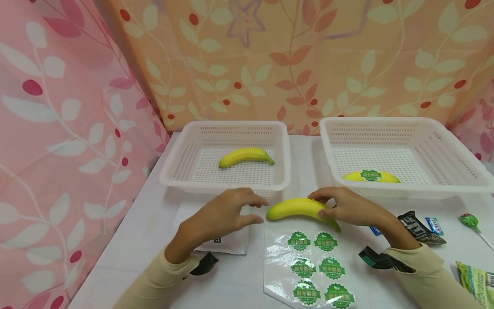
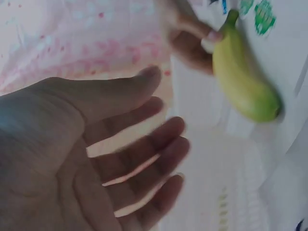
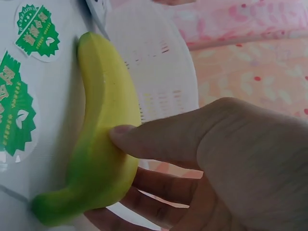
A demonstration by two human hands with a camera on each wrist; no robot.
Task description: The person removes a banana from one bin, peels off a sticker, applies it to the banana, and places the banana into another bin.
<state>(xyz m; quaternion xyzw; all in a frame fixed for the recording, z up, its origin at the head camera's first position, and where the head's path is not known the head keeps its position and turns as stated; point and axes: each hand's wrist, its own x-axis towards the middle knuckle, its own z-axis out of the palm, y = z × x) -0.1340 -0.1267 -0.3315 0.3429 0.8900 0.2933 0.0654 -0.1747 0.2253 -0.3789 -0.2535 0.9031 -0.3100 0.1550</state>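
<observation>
A yellow-green banana (image 1: 295,208) (image 2: 243,82) (image 3: 103,130) lies on the white table, just in front of the two baskets. My right hand (image 1: 318,205) (image 3: 110,173) grips its stem end, thumb on the near side and fingers curled over the far side. My left hand (image 1: 256,210) (image 2: 163,103) hovers with fingers spread and relaxed, just left of the banana's blunt tip, apart from it and holding nothing. A clear sheet of green round stickers (image 1: 310,266) lies in front of the banana.
The left white basket (image 1: 224,184) holds a plain banana (image 1: 246,156). In the right basket (image 1: 409,189) lies a banana with a green sticker (image 1: 371,176). A white packet (image 1: 231,240) lies under my left hand. Snack wrappers (image 1: 420,227), a lollipop (image 1: 468,221) and a green packet (image 1: 478,279) lie at right.
</observation>
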